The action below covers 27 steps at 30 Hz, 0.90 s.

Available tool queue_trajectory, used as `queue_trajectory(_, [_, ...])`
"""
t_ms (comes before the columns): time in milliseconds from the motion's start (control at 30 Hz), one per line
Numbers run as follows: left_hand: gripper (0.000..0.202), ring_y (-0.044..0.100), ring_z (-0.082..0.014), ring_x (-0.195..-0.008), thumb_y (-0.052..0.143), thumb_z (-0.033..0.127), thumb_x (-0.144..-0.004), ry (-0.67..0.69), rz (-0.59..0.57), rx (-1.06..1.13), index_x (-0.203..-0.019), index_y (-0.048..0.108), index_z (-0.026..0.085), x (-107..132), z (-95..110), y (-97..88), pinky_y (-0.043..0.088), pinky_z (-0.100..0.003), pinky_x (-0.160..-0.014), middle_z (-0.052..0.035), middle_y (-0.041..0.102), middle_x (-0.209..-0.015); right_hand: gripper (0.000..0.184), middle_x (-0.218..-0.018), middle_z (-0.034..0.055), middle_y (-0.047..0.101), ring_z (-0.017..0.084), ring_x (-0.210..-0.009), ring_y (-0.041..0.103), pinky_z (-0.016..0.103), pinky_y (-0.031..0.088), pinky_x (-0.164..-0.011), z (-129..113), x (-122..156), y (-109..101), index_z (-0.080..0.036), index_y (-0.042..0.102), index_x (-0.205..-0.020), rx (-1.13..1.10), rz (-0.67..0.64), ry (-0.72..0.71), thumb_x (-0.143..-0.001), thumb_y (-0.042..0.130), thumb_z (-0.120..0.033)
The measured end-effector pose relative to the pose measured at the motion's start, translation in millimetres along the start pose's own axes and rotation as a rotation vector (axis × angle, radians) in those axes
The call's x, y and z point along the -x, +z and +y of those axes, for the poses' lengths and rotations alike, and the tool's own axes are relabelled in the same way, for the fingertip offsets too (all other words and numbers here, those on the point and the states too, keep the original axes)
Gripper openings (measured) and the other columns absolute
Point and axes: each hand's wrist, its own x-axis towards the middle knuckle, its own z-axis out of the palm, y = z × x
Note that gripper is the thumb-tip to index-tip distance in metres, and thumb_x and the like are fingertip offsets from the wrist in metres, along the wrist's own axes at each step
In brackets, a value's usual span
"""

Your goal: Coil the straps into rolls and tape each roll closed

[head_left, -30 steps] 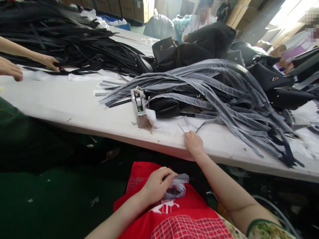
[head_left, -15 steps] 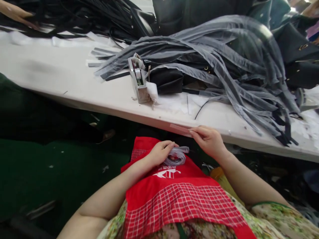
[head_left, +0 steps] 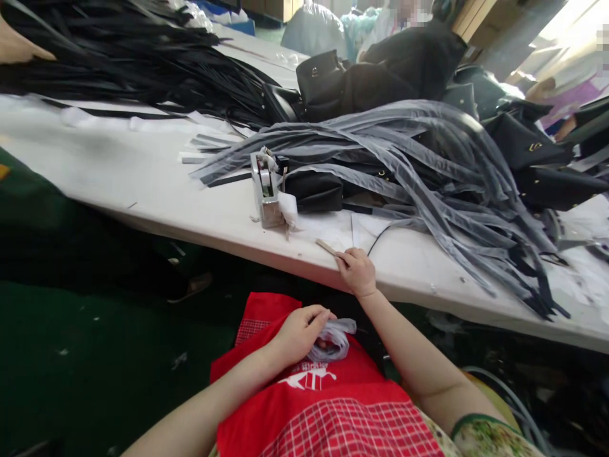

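Observation:
My left hand (head_left: 301, 331) is closed on a coil of plastic-wrapped strap (head_left: 343, 327), held against the front of the red apron (head_left: 257, 381). Between the thumb and fingers of my right hand (head_left: 360, 273) is a narrow, pale tan strip (head_left: 327, 247), its free end pointing left over the table's front edge. I cannot make out its material. Beyond that hand, a metal tape dispenser (head_left: 267, 206) stands on the white table (head_left: 209, 219), with white scraps beside it.
Long straps in cloudy plastic sleeves (head_left: 428, 162) lie heaped across the table. Behind them are black bags (head_left: 380, 76), and bare black straps (head_left: 143, 63) pile up at the left. Another person's hand (head_left: 21, 44) reaches in at the far left.
My right hand has moved left and up to the table edge, carrying the strip, which has turned. The left hand stays on the coil. The view has tilted up.

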Motion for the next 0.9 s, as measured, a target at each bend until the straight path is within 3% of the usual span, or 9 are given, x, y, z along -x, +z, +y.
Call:
queue_trajectory(233, [0.039,0.06,-0.0153,-0.054,0.047,0.045,-0.09,-0.013,-0.014,0.0,-0.093,0.069,0.013,-4,2,-2.6,0.047,-0.024,-0.053,-0.0029,0.066,-0.068,0.022,-0.085,0.0066,0.066,0.02,-0.083,0.055,0.03,0.044,-0.077,1,3,2,-0.02,0.075,-0.092,-0.046,0.046,0.008,-0.092,0.058,-0.033])
queue_trajectory(367, [0.038,0.061,-0.0154,-0.054,0.046,0.044,-0.09,-0.013,-0.009,-0.017,-0.093,0.069,0.013,-6,3,-4.8,0.047,-0.024,-0.052,-0.0031,0.067,-0.069,0.02,-0.083,0.0058,0.067,0.019,-0.082,0.059,0.029,0.045,-0.077,4,2,7,-0.02,0.076,-0.084,-0.177,0.059,0.093,-0.09,0.061,-0.033])
queue_trajectory(533, [0.038,0.063,-0.0155,-0.057,0.046,0.044,-0.091,0.004,-0.011,-0.032,-0.094,0.069,0.015,-7,2,-7.4,0.049,-0.024,-0.054,-0.0036,0.069,-0.074,0.021,-0.083,0.0043,0.067,0.018,-0.082,0.061,0.028,0.046,-0.075,9,-2,4,-0.02,0.074,-0.081,-0.25,-0.027,0.149,-0.09,0.061,-0.033])
queue_trajectory(633, [0.037,0.063,-0.0153,-0.058,0.045,0.043,-0.091,0.025,-0.008,-0.057,-0.093,0.07,0.015,-7,2,-7.9,0.049,-0.024,-0.055,-0.0038,0.069,-0.076,0.023,-0.086,0.0053,0.066,0.018,-0.082,0.06,0.027,0.045,-0.076,8,-6,-2,-0.019,0.072,-0.084,-0.172,-0.099,0.131,-0.094,0.056,-0.033])
queue_trajectory(800, [0.037,0.062,-0.0151,-0.057,0.045,0.043,-0.091,0.027,-0.002,-0.052,-0.092,0.069,0.014,-5,3,-7.8,0.048,-0.023,-0.055,-0.0037,0.069,-0.074,0.023,-0.091,0.0101,0.064,0.021,-0.089,0.057,0.03,0.04,-0.082,-1,-11,-8,-0.016,0.066,-0.095,0.158,-0.194,0.001,-0.098,0.044,-0.025])
queue_trajectory(900, [0.037,0.063,-0.0152,-0.058,0.045,0.042,-0.091,0.046,-0.005,-0.066,-0.092,0.07,0.015,-4,3,-8.5,0.048,-0.024,-0.056,-0.0039,0.069,-0.075,0.02,-0.092,0.0108,0.064,0.022,-0.088,0.057,0.03,0.039,-0.078,-2,-23,-8,-0.016,0.063,-0.094,0.254,-0.237,0.058,-0.097,0.044,-0.022])
